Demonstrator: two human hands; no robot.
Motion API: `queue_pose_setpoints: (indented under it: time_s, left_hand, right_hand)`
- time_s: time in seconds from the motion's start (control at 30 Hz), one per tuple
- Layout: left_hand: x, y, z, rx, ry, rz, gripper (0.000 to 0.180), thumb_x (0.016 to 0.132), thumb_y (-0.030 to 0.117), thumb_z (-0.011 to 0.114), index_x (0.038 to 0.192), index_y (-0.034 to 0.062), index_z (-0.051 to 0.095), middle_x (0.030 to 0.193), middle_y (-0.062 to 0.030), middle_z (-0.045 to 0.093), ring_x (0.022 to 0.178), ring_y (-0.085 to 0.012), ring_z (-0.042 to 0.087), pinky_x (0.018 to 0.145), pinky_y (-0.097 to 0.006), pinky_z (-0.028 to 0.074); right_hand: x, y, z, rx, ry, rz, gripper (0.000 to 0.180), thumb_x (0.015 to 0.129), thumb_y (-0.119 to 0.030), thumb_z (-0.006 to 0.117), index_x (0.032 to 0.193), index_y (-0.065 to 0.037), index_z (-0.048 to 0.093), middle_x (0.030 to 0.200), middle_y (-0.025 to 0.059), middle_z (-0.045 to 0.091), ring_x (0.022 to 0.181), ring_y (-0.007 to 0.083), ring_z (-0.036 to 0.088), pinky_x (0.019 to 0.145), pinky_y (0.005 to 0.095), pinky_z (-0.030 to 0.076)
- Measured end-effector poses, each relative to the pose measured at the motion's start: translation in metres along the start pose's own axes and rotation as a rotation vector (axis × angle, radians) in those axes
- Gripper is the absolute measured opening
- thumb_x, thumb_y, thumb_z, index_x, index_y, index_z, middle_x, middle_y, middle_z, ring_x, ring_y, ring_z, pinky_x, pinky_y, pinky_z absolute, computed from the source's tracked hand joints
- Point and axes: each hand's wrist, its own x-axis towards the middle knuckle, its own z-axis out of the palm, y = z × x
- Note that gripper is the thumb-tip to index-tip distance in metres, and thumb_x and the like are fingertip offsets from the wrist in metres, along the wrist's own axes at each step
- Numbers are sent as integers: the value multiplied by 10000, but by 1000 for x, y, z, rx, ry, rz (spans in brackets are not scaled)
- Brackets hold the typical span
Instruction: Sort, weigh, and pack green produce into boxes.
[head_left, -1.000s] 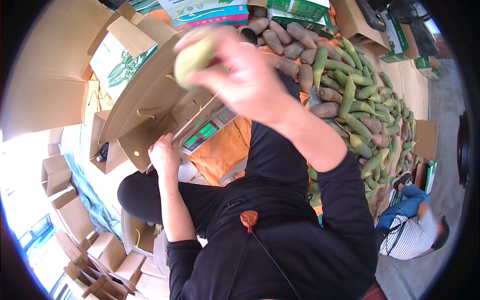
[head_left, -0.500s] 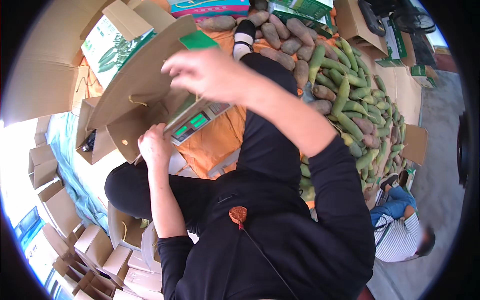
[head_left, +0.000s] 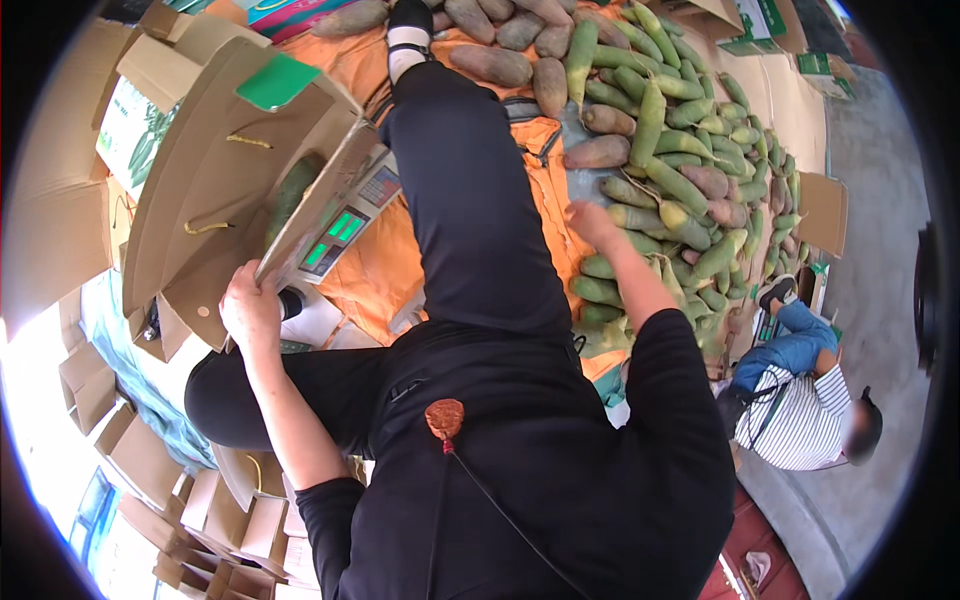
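My left hand (head_left: pixel 250 310) is closed on the near edge of an open cardboard box (head_left: pixel 320 195), fingers over the rim. Inside the box lies a green radish (head_left: pixel 292 192), partly hidden by the box wall. The box rests at a digital scale (head_left: pixel 340 235) with lit green displays. On my other side, my right hand (head_left: pixel 597 226) is beside a heap of green radishes (head_left: pixel 690 180), close to its near left edge. Its fingers are blurred and partly hidden, and nothing shows in them. Several reddish-brown radishes (head_left: pixel 490 64) lie along the heap's far left side.
An orange cloth (head_left: pixel 375 285) spreads beneath the scale and my outstretched leg. Several empty cardboard boxes (head_left: pixel 215 505) stand at the lower left. More cartons (head_left: pixel 765 22) are at the far right. Another person (head_left: pixel 795 415) in a striped top sits beyond the heap.
My right hand has swung from above the box rightward and down to the radish heap. My left hand stays on the box edge. The whole view has shifted, and the radish inside the box now shows.
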Motion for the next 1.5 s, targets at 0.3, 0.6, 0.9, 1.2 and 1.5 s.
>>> queue_pose_setpoints:
  time_s: [0.3,0.6,0.9,1.2,1.5]
  left_hand:
    - [-2,1,-3,-24,20,-27,195,810,184,643,972,76,654,899,-151,648,847,-352,627,735,-406,486]
    - [-4,6,1,-29,28,-66,200,808,170,642,980,70,663,912,-138,658,848,-340,636,748,-396,489]
    - [-6,10,-5,-9,85,-44,169,790,160,656,927,62,671,881,-139,658,830,-341,639,757,-407,489]
    - [-7,4,-4,58,88,-22,133,765,109,616,889,96,664,839,-80,646,851,-278,629,800,-404,456]
    - [-5,5,-2,47,102,7,114,787,145,628,886,112,673,841,-58,642,865,-251,623,813,-404,435]
  right_hand:
    - [-99,51,52,-177,-15,371,356,753,-245,696,1078,-127,609,1134,111,620,1097,282,570,885,393,483]
    - [-130,83,42,-211,-121,738,353,827,-343,657,1114,-141,614,1175,73,608,1150,255,538,893,435,471]
    - [-146,108,83,-180,-162,694,323,899,-386,515,1070,-154,660,1086,122,651,1034,290,612,882,434,470]
    - [-107,123,88,495,263,498,220,872,-152,534,711,-35,628,659,85,592,668,190,529,666,302,427]
    - [-85,51,-35,459,628,155,245,908,-136,532,720,3,604,619,61,536,633,174,494,638,322,415]
